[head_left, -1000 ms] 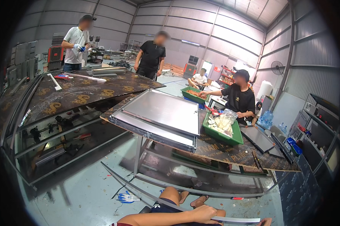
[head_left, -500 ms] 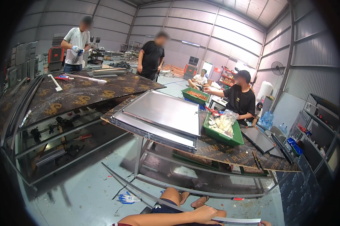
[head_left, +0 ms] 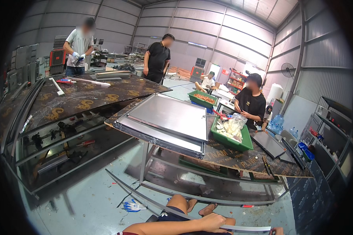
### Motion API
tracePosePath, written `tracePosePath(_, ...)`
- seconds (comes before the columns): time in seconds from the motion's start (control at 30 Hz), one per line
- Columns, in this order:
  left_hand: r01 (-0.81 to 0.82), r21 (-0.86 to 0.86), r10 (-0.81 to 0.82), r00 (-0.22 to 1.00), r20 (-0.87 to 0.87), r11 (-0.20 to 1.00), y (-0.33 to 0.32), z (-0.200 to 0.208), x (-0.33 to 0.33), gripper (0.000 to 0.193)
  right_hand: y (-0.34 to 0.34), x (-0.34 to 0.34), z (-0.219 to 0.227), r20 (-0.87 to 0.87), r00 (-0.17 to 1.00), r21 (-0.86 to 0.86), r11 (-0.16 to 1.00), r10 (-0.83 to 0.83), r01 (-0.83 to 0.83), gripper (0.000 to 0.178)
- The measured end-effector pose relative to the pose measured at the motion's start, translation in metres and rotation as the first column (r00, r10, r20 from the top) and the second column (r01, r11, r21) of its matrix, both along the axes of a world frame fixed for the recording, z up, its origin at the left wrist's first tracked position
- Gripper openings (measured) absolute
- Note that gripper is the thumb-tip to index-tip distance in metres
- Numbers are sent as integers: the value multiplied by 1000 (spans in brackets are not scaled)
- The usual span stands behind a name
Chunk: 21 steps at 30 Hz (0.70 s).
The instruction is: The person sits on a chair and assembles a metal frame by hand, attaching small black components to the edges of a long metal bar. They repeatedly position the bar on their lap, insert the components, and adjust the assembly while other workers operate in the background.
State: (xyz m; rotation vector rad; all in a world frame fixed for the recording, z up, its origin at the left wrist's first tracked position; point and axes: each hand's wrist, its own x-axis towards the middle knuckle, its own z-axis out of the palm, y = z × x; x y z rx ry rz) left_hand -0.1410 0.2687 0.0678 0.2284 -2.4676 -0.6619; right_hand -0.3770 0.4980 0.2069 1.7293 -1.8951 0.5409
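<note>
A long, thin grey strip (head_left: 247, 228) lies across my lap, curving from the floor at lower left to a pale end at lower right. My left hand (head_left: 212, 222) is closed around it above my thigh. At the strip's right end, my right hand (head_left: 277, 231) shows only in part at the lower edge, its bent fingers against the strip. The strip's middle passes over my dark shorts.
Ahead stands a worktable (head_left: 239, 159) with stacked metal-faced panels (head_left: 172, 115) and a green tray (head_left: 233, 144) of white pieces. A blue-and-white glove (head_left: 134, 206) lies on the floor. Co-workers stand beyond: one person (head_left: 248, 100) at right, two at the far left table (head_left: 74, 98).
My right hand has come slightly more into view at the strip's end; my left hand stays put. The person at right has drawn an outstretched arm in, hands now together.
</note>
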Motion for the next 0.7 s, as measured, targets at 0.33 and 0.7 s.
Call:
tracePosePath(0.33, -23, 10, 22, 997, 76, 1000, -1, -3, -2, 53, -4, -4, -3, -20, 999, -44, 998, 36, -37, 13)
tracePosePath(0.7, -121, -174, 119, 993, -19, 977, -2, -25, -12, 70, -5, 2, 1, -100, 994, -75, 996, 38, -45, 12)
